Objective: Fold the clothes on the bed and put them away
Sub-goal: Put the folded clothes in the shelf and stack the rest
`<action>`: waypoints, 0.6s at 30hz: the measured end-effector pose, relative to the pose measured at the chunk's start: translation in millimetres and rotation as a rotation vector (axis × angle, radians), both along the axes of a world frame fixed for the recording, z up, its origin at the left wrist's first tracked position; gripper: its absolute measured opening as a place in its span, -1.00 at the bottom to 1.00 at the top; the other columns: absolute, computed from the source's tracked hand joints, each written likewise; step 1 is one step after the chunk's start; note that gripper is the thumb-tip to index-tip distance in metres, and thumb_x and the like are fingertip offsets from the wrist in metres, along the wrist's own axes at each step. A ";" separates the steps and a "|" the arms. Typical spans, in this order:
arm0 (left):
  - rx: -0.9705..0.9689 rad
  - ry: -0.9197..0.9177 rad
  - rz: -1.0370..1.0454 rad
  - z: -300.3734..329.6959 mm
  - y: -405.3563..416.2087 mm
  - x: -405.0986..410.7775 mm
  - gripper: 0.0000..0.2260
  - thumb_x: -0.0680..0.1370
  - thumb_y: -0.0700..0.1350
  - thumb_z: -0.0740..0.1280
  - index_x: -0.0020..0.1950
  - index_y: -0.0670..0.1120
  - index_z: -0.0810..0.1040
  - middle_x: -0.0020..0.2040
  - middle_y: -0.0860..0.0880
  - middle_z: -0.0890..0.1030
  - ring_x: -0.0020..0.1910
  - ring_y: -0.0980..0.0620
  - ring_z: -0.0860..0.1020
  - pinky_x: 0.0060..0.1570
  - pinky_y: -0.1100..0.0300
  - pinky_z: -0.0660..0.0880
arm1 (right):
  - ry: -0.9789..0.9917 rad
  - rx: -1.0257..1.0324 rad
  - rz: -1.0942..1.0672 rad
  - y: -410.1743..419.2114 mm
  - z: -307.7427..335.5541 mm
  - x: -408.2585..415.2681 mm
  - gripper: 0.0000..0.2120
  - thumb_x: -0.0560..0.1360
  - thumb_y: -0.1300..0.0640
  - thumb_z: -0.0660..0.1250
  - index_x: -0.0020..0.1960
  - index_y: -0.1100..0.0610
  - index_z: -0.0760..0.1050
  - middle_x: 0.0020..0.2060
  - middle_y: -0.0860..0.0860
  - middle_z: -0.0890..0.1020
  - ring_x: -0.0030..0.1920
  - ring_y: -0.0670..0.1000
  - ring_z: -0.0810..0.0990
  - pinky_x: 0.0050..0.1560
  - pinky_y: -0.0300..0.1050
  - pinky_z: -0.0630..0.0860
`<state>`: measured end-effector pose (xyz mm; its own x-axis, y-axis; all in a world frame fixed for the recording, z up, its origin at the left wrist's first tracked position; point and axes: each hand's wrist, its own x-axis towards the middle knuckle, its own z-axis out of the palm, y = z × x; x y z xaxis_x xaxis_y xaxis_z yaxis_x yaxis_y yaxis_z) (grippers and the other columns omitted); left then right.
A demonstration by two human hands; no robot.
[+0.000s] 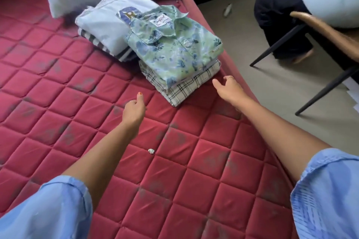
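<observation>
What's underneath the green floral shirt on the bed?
The green floral shirt tops a folded stack. Directly below shows a thin white layer, then a cream plaid garment on the red mattress. Only the edges show, so anything folded between them is hidden.

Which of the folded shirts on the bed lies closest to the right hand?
The checked shirt at the bottom of the nearer pile, under the green floral shirt; the right hand is beside its corner, not touching it.

Single head-worn wide-angle view, tilted forward and down over the bed [58, 103] at arm's length; folded clothes [171, 52] lie mid-frame, floor [242, 44] and chair [320, 31] upper right.
</observation>
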<state>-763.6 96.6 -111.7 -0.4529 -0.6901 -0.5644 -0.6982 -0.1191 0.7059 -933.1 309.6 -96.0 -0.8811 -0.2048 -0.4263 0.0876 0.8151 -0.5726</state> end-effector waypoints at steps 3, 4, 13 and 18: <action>0.211 -0.029 0.044 -11.5 -0.1 -18.4 -0.51 0.64 0.21 -0.05 0.09 -0.12 0.50 0.01 -0.09 0.62 -0.08 -0.04 0.57 -0.21 0.13 0.43 | -0.044 0.000 -0.013 -10.1 -12.5 -24.5 -0.44 0.56 -0.04 0.27 0.45 0.23 0.27 0.41 0.16 0.39 0.41 0.14 0.35 0.33 -0.10 0.28; 0.259 -0.035 0.040 -14.4 0.9 -23.8 -0.50 0.64 0.22 -0.07 0.10 -0.12 0.49 -0.02 -0.06 0.62 -0.12 0.00 0.57 -0.22 0.15 0.43 | -0.046 -0.022 -0.010 -13.3 -12.7 -30.2 -0.47 0.53 -0.03 0.30 0.41 0.21 0.33 0.38 0.14 0.44 0.39 0.14 0.38 0.31 -0.09 0.32; 0.486 0.089 0.261 -35.3 13.2 -69.1 -0.64 0.66 -0.02 0.13 0.38 -0.19 0.39 0.25 -0.10 0.48 0.24 -0.07 0.48 0.08 0.11 0.44 | -0.030 -0.198 0.052 -32.7 -50.7 -101.5 -0.58 0.41 0.23 0.33 0.25 0.06 0.45 0.11 -0.03 0.60 0.15 0.01 0.55 0.13 -0.18 0.49; 0.553 0.173 0.311 -51.4 14.3 -89.0 -0.75 0.62 -0.19 0.05 0.13 -0.06 0.50 -0.06 0.02 0.57 -0.07 0.10 0.53 -0.14 0.20 0.47 | -0.018 -0.065 0.149 -44.3 -66.6 -115.2 -0.67 0.51 0.26 0.30 0.27 0.22 0.46 0.13 0.13 0.60 0.09 0.09 0.57 -0.24 -0.26 0.38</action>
